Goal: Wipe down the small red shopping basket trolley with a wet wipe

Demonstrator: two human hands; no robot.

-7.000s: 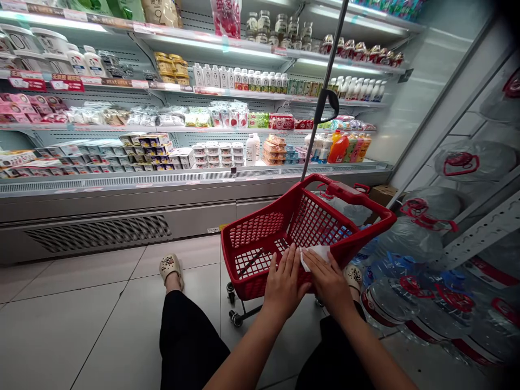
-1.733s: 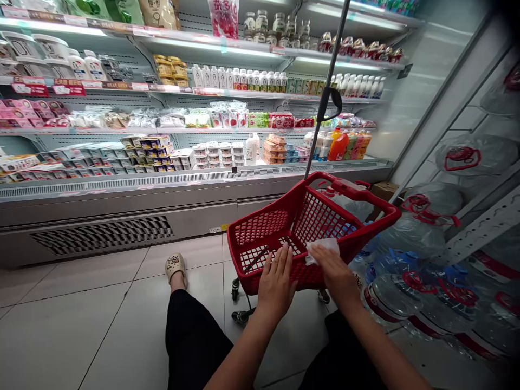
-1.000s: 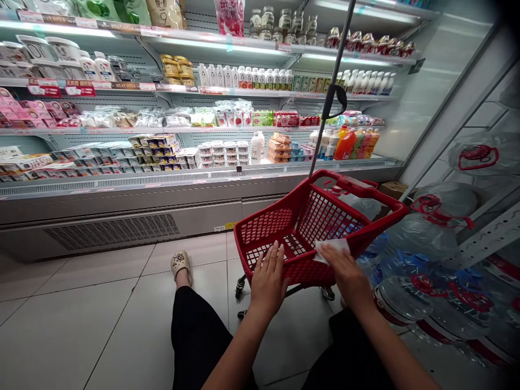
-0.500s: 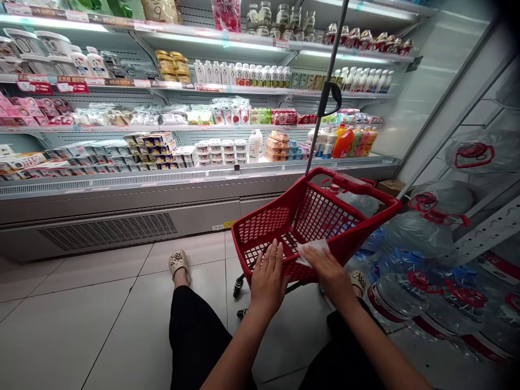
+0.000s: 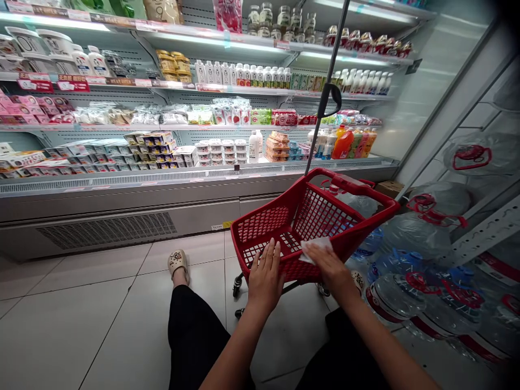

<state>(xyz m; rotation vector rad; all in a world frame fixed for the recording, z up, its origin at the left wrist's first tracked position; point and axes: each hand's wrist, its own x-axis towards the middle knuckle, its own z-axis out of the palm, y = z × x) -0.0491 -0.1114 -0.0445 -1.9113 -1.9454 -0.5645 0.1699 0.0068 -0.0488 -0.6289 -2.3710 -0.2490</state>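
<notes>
A red plastic shopping basket on wheels (image 5: pixel 264 225) stands on the tiled floor just in front of me, with a long grey handle pole (image 5: pixel 325 92) rising from its far side. My left hand (image 5: pixel 266 273) lies flat against the basket's near wall, fingers stretched out. My right hand (image 5: pixel 329 265) presses a white wipe (image 5: pixel 314 246) onto the near right rim of the basket. The basket looks empty inside.
A long chilled display (image 5: pixel 122 184) with several shelves of dairy packs and bottles runs across the back. Large water jugs with red caps (image 5: pixel 410 287) are stacked on the right, close to the basket. My legs in black trousers and a beige sandal (image 5: pixel 177 262) rest on the floor.
My right hand has slid the white wipe back and forth along the basket's near right rim. The basket has shifted slightly. My left hand stays flat on the near wall.
</notes>
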